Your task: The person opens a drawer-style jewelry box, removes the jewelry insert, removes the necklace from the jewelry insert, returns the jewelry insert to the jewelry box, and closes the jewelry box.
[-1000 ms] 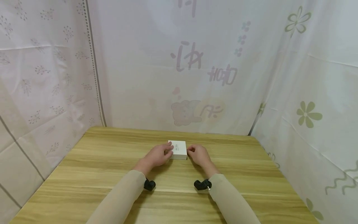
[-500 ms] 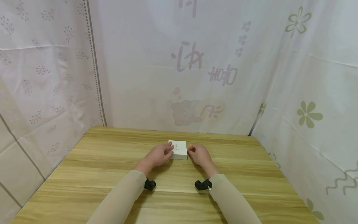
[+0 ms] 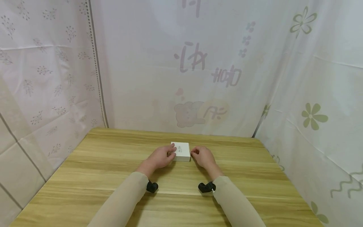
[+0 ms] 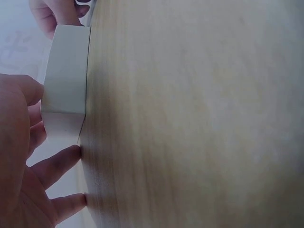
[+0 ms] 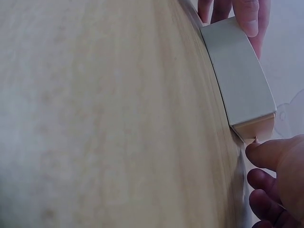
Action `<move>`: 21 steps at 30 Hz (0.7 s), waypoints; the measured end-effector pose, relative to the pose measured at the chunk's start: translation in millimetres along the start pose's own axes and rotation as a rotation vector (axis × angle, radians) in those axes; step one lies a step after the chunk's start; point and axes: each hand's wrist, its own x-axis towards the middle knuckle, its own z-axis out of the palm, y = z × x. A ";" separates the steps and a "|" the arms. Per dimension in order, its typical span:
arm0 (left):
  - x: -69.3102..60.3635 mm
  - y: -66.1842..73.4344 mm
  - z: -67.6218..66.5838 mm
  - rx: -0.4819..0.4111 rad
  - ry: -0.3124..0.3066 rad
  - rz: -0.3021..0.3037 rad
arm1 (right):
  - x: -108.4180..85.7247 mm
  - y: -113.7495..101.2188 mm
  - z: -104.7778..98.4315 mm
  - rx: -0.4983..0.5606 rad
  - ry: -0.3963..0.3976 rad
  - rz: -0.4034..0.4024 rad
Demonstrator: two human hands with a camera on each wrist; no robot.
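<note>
A small white box [image 3: 182, 149] with dark print on its lid lies flat on the wooden table. My left hand [image 3: 161, 156] holds the box at its left end. In the left wrist view, the thumb touches the box [image 4: 66, 71] near its corner, and two other fingertips rest on the table. At the opposite end, my right hand [image 3: 202, 156] has its fingers curled. In the right wrist view, its thumb [image 5: 266, 153] meets a tiny pale tab at the box's tan end face [image 5: 256, 127]. The index finger behind the thumb is mostly hidden.
Wood-grain table [image 3: 175, 208] surrounds the box on all sides. Printed curtains hang behind [image 3: 141, 78] the table and along its left and right sides. A black wrist camera [image 3: 207, 187] sits by the right cuff, another [image 3: 152, 187] by the left.
My right hand has shifted very slightly to the right, and a thin tan strip now shows along the box's right edge. The left hand stays where it was.
</note>
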 end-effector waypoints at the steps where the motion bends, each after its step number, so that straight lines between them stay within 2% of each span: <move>1: 0.1 0.1 0.0 0.001 -0.003 -0.003 | 0.2 0.7 0.2 -0.001 0.001 0.000; 21: -1.4 2.1 -1.9 -0.009 -0.003 -0.001 | -1.8 4.7 -5.4 -0.005 0.007 0.003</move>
